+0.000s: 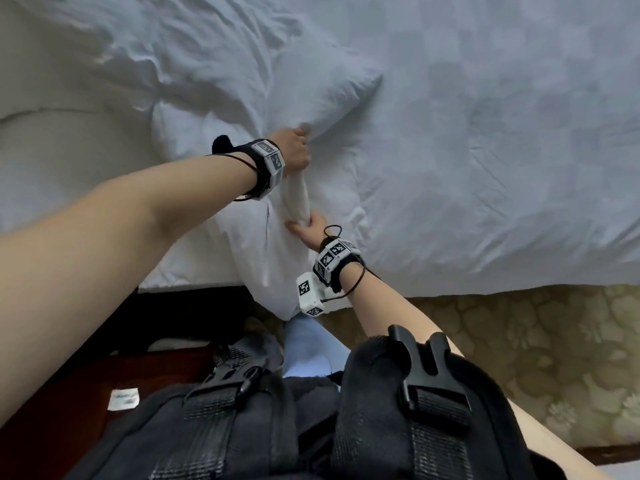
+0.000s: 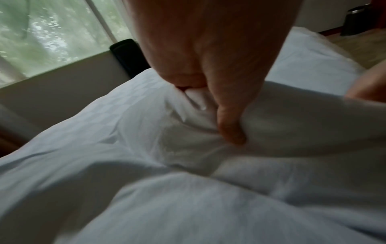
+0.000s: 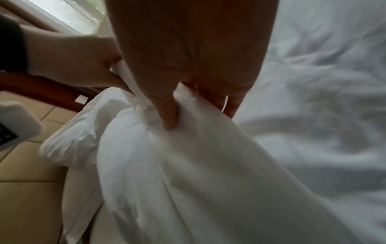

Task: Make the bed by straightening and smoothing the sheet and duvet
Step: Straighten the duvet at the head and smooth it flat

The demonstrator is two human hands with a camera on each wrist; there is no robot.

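**Both hands gripping the duvet's bunched edge at the bedside**

Nearest me, my right hand point(image 1: 309, 227) is clenched round the lower end of a rolled, rope-like length of the white duvet point(image 1: 485, 161). The right wrist view shows the thumb pressed into the cloth and the fingers point(image 3: 231, 105) wrapped behind it. Below those fingers, a loose fold of the duvet spills off the mattress edge toward the patterned carpet point(image 1: 519, 358).

Just beyond, along the same roll, my left hand point(image 1: 292, 148) grasps the upper end. In the left wrist view the thumb point(image 2: 229, 128) digs into the fabric and a pinch of cloth shows between the curled fingers. The stretch between my two fists looks taut.

Past the left fingers, the duvet lies heaped and creased, with a puffed corner just beyond the knuckles. To the right of both hands it lies flatter, though still wrinkled. Farther off, the left wrist view catches a window point(image 2: 52, 38) behind the bed.

I judge the step in hand is straightening this gathered edge, early in the job. Next, I think the hands must spread apart along the edge, lift, and draw the heap flat, without dragging the smoother right side askew.
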